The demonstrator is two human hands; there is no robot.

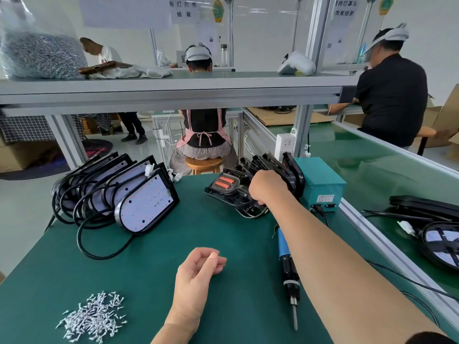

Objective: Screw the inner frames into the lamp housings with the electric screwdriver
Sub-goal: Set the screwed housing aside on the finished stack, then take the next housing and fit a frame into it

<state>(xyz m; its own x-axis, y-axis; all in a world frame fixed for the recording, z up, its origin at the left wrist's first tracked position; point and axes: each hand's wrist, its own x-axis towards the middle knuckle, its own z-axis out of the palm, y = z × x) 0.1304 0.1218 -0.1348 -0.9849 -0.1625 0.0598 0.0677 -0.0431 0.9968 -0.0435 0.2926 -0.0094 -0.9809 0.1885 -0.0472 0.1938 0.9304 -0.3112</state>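
Note:
My right hand (pixel 267 186) reaches to the back of the green table and grips a black inner frame (pixel 231 192) with two orange inserts, at the front of a leaning row of black frames (pixel 273 162). My left hand (pixel 201 266) rests on the table mat near the middle, fingers loosely curled, holding nothing. The electric screwdriver (pixel 288 266), blue and black, lies on the mat under my right forearm, its bit pointing toward me. A stack of lamp housings (pixel 146 202) with white LED boards and black cables leans at the left. Loose silver screws (pixel 95 316) lie heaped at the front left.
A teal power box (pixel 320 182) stands at the back right beside the frames. More lamps (pixel 439 239) lie on the green conveyor to the right. An aluminium shelf (pixel 173 90) spans overhead with a bag of screws (pixel 39 55). Other people sit at benches beyond.

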